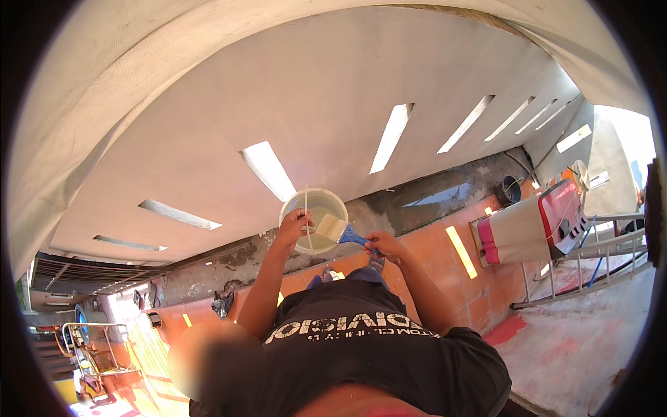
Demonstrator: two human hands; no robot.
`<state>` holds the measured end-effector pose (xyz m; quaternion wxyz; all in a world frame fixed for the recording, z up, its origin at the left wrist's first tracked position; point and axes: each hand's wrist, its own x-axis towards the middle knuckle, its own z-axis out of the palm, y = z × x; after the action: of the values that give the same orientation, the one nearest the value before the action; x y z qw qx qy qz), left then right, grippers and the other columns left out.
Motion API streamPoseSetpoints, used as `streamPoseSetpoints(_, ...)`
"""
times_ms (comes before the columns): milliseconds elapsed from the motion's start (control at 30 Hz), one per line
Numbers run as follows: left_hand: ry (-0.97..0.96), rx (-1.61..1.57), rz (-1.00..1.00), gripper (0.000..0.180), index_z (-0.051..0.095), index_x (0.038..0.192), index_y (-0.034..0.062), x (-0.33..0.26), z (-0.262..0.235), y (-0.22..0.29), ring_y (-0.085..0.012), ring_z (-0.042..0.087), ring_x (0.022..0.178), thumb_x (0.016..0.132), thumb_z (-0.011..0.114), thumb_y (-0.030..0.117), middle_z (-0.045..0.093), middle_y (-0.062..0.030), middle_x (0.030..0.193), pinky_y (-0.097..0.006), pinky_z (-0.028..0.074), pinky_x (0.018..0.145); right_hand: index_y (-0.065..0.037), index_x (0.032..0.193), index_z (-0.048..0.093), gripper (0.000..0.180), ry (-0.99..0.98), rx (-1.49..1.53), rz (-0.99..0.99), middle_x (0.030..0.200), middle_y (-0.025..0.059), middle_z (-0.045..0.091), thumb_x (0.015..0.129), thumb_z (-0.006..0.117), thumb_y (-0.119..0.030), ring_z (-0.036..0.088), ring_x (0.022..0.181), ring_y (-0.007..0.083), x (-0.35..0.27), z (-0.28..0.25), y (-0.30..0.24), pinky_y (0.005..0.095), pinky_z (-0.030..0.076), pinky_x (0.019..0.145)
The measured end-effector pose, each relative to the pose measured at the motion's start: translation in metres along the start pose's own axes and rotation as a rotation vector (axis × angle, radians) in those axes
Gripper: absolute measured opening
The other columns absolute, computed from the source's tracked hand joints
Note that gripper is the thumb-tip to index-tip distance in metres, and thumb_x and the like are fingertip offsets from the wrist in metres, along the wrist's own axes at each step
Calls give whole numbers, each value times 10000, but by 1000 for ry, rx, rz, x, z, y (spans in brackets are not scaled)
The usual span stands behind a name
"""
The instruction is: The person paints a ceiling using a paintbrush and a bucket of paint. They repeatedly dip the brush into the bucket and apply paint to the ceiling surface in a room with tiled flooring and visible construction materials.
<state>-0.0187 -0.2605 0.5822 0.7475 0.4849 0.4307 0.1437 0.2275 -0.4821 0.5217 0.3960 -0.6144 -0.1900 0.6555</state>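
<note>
A white bucket [340, 198] with pale, whitish contents hangs in front of me below the pale wall. My left hand [295, 226] is closed round its thin white handle [307, 198], which crosses over the opening. A wide paintbrush [351, 235] with a blue handle and pale, cream bristles lies tilted over the bucket's right side. My right hand [386, 246] is closed on the end of that blue handle. The bristles are above the contents; whether they touch the rim I cannot tell.
A pale wall [292, 90] with slanted slots stands ahead, with a grey cement strip [438, 194] along its foot. Orange tiles [434, 254] cover the floor. To the right are a black bucket [509, 189], a white-and-pink appliance [517, 226] and a metal ladder [583, 295]. A dark bag [222, 304] lies left.
</note>
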Motion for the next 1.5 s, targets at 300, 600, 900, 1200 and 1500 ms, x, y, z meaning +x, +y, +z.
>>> streamPoseSetpoints(300, 30, 82, 0, 197, 678, 1099, 50, -6, -7, -10, -124, 609, 807, 1007, 591, 201, 598, -10, 862, -314, 558, 740, -16, 1216, 531, 280, -9, 433, -307, 963, 113, 683, 972, 622, -117, 656, 786, 158, -66, -46, -61, 256, 504, 584)
streamPoseSetpoints(600, 95, 72, -6, 197, 671, 1024, 33, 2, -2, -23, -79, 530, 595, 993, 582, 205, 556, 14, 722, -254, 462, 562, -21, 1322, 516, 367, 260, 533, -793, 860, 90, 628, 975, 610, -95, 502, 559, 111, -73, -100, -185, 242, 375, 479)
streamPoseSetpoints(900, 263, 29, 28, 224, 686, 1042, 40, -10, 32, -27, -40, 374, 508, 999, 542, 206, 455, 44, 634, -215, 307, 462, -23, 1420, 527, 438, 335, 511, -788, 787, 55, 597, 984, 555, -41, 428, 500, 74, 4, -161, -233, 228, 310, 445)
streamPoseSetpoints(1200, 364, -107, 6, 168, 662, 1053, 51, -9, 75, -48, -28, 376, 524, 977, 568, 167, 453, 53, 649, -205, 312, 463, 39, 1282, 626, 362, 469, 304, -607, 712, 42, 576, 937, 550, -37, 395, 454, 64, -12, -163, -279, 241, 274, 409)
streamPoseSetpoints(1500, 359, -143, 31, 118, 603, 916, 86, 17, 128, -40, -29, 361, 521, 964, 612, 192, 426, 64, 636, -207, 311, 458, 2, 1351, 603, 381, 352, 284, -1061, 734, 32, 583, 976, 547, -28, 378, 468, 45, -75, -166, -372, 218, 285, 434)
